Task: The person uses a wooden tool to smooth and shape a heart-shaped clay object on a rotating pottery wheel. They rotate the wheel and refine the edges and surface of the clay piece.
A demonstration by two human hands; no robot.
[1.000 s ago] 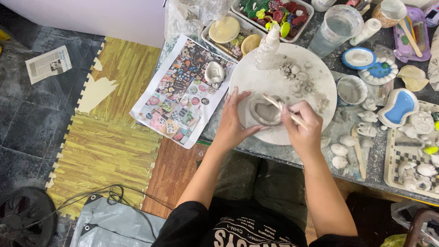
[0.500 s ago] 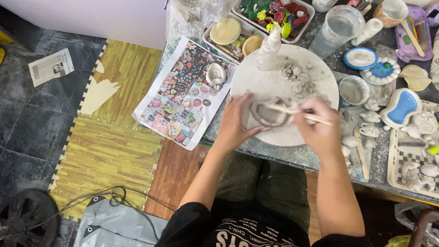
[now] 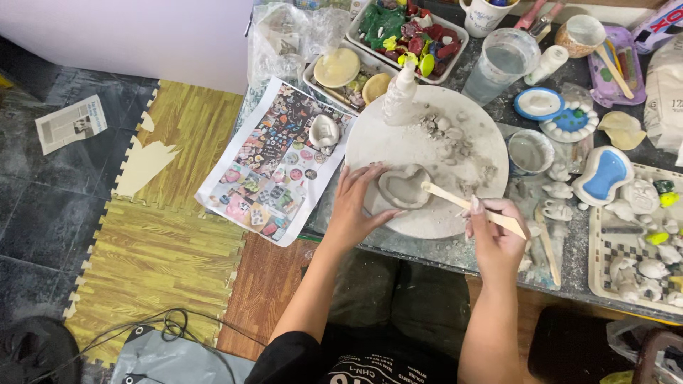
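Observation:
A small heart-shaped grey clay dish (image 3: 404, 186) lies on a round white work board (image 3: 427, 153). My left hand (image 3: 353, 206) cups the dish's left side, fingers on the board. In my right hand (image 3: 492, 235) is a flat wooden modelling stick (image 3: 471, 208), its tip touching the dish's right rim. Clay crumbs (image 3: 448, 135) and a white clay figure (image 3: 399, 96) sit at the board's far side.
A printed picture sheet (image 3: 274, 163) with a small clay piece lies left of the board. Behind are trays of coloured pieces (image 3: 409, 32), a water cup (image 3: 501, 60), small pots and a blue-glazed dish (image 3: 603, 174). A tray of clay figures (image 3: 640, 242) stands right. Foam mats cover the floor.
My right hand has drawn back to the right and toward me, so the stick now reaches the dish from its right rim. The left hand stays against the dish.

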